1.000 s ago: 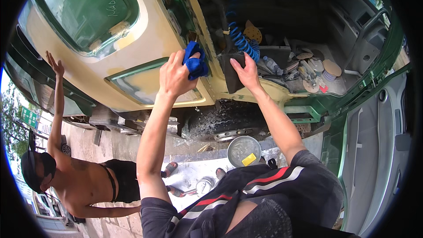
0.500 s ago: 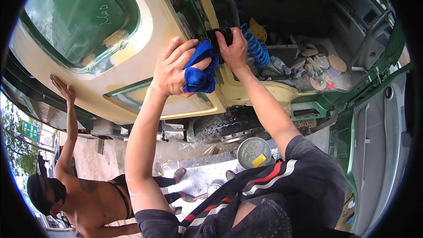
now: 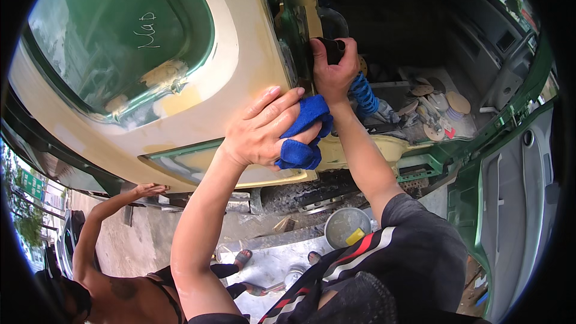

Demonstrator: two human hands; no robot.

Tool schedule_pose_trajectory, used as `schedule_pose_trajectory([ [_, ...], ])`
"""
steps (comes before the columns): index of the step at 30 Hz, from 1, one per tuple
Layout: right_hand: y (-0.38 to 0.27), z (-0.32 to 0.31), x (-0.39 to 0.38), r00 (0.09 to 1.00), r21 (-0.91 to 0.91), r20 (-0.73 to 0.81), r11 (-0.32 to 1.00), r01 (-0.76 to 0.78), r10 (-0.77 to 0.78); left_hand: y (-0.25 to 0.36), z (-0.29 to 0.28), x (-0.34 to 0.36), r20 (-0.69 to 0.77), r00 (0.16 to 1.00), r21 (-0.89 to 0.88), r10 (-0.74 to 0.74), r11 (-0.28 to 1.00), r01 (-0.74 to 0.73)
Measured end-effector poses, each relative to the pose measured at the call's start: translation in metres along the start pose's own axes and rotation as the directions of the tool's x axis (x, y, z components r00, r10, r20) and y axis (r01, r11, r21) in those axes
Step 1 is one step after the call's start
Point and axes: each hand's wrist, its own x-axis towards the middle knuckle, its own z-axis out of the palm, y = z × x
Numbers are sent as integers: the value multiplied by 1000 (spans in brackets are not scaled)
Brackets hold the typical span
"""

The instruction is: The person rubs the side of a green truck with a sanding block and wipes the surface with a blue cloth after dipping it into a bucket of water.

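My left hand [image 3: 264,129] rests on the tan and cream body panel [image 3: 234,66] with fingers stretched out. A bunched blue cloth [image 3: 303,138] is tucked through its fingers and thumb. To its right, my right hand [image 3: 336,75] grips a black object [image 3: 331,50] at the green door-frame edge. Most of that object is hidden by the hand, so its kind does not show. A blue coiled hose [image 3: 364,96] hangs right beside my right wrist, in the open doorway.
A co-worker's hand [image 3: 150,189] touches the panel's lower edge at left. Sanding discs [image 3: 458,102] lie on the cab floor. Below stands a grey bucket [image 3: 336,228] with a yellow piece [image 3: 355,237]. The open vehicle door [image 3: 510,204] is at right.
The view has shifted. My right hand has moved up along the door-frame edge, farther from my left hand. The co-worker's hand has gone lower on the panel. My left hand still holds the cloth.
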Motion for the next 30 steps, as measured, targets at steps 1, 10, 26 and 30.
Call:
schedule_pose_trajectory([
  [1, -1, 1, 4, 1000, -9, 2, 1000, -3, 4, 0, 1, 2, -10, 1000, -13, -7, 1000, 7],
  [10, 4, 1, 5, 999, -50, 40, 998, 22, -20, -1, 3, 0, -24, 1000, -12, -10, 1000, 10],
  [26, 17, 0, -15, 998, -65, 16, 996, 56, -55, 2, -1, 2, -41, 999, 81, -8, 997, 11],
  [30, 10, -1, 20, 997, -119, 0, 990, 71, -71, 9, 14, 8, -78, 995, -45, -58, 997, 55],
])
